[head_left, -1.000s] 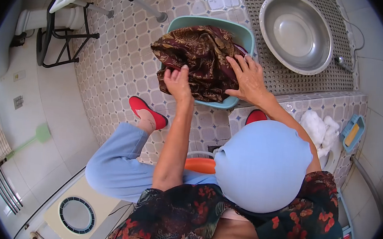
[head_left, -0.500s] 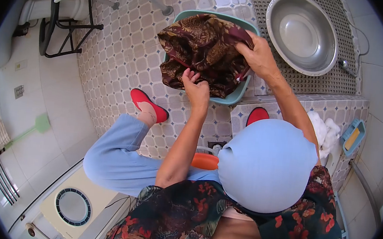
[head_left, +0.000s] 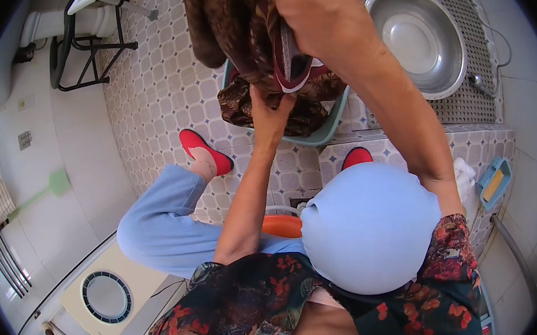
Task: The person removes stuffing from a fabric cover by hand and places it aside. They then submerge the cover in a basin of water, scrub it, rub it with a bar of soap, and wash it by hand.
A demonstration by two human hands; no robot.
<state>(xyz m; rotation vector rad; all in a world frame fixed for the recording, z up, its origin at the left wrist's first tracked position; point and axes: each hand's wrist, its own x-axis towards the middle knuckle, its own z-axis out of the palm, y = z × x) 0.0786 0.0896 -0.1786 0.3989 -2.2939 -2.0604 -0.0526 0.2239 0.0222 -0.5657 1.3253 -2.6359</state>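
Right hand (head_left: 308, 5) clenched on cloth (head_left: 242, 25), raised over basin (head_left: 333, 119). Left hand (head_left: 270, 107) closed on cloth's lower part. Steel bowl (head_left: 420, 40) beside basin.

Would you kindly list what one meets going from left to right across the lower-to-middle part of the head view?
Green fly swatter → round white fan → red shoe → orange stool edge → second red shoe → white cloth → blue soap dish.
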